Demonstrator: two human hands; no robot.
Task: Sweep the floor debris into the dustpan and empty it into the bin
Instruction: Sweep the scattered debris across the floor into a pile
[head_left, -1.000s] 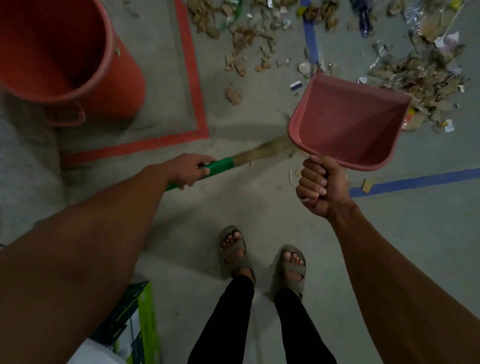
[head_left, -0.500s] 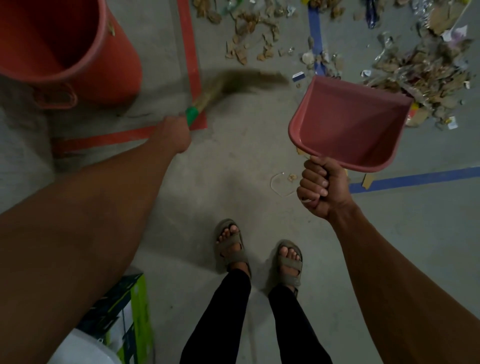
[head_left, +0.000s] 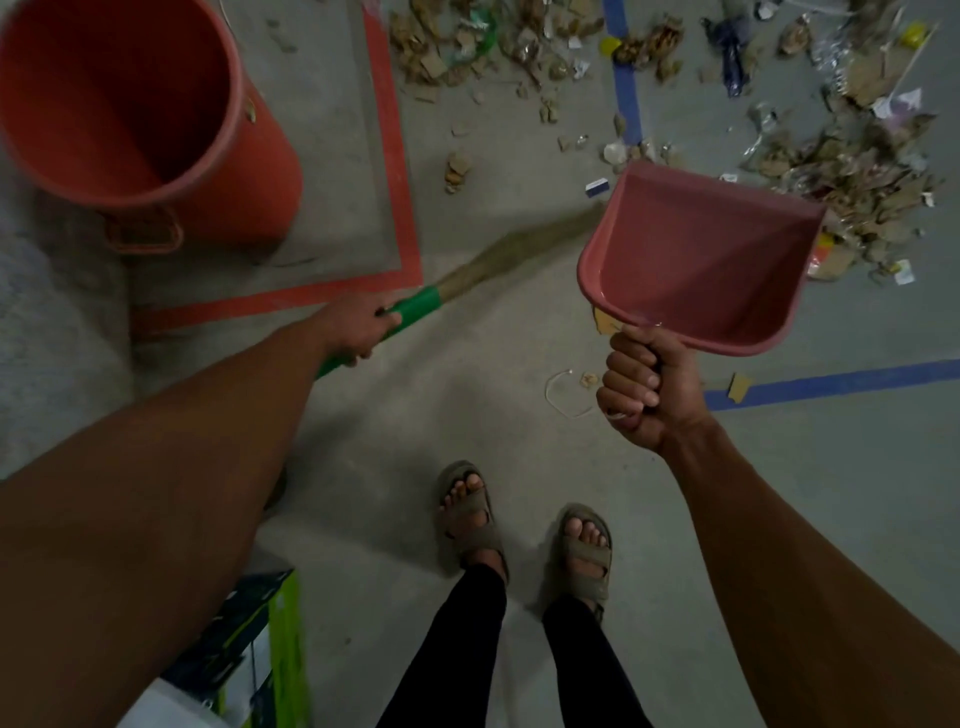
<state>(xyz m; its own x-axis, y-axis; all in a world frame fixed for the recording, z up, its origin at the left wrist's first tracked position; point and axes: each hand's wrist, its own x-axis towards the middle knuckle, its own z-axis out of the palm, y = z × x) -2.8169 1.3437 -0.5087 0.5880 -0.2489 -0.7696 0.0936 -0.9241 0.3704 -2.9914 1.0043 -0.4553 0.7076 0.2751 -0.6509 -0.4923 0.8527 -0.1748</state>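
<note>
My right hand (head_left: 641, 392) grips the handle of a pink dustpan (head_left: 696, 254), held above the floor with its inside bare. My left hand (head_left: 358, 325) holds the green handle of a straw broom (head_left: 498, 257); its bristles reach right, toward the dustpan's left edge. An orange bin (head_left: 130, 114) stands open at the upper left. Debris of cardboard scraps, paper and wrappers lies in one pile (head_left: 857, 171) to the right of the dustpan and another pile (head_left: 493, 47) along the top. A few loose scraps (head_left: 457, 169) lie between them.
Red tape (head_left: 395, 171) marks a square beside the bin, and blue tape lines (head_left: 841, 382) cross the concrete floor. A green and black box (head_left: 249, 654) sits at the lower left. My sandalled feet (head_left: 524, 535) stand below the dustpan, near a thin loop (head_left: 563, 392) on the floor.
The broom swung up to the left half a second ago and has come back down to the right, bristles near the dustpan. The dustpan stayed almost still.
</note>
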